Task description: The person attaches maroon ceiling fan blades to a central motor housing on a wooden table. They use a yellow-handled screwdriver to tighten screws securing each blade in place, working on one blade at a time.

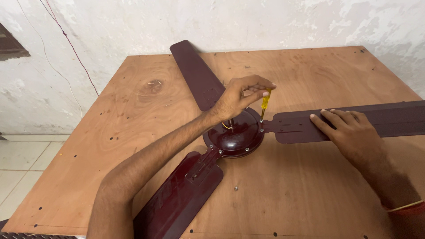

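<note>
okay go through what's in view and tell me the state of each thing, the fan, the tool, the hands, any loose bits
Fan: lying flat on the table, three blades on.
Screwdriver: upright, tip at the hub's edge by the right blade.
Left hand: gripping the screwdriver.
Right hand: flat on the right blade.
Screw: loose on the table.

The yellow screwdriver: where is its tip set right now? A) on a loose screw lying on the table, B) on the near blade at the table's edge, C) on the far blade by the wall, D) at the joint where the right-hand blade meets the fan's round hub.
D: the left hand holds the yellow screwdriver upright at the hub where the right-hand blade joins.
</note>
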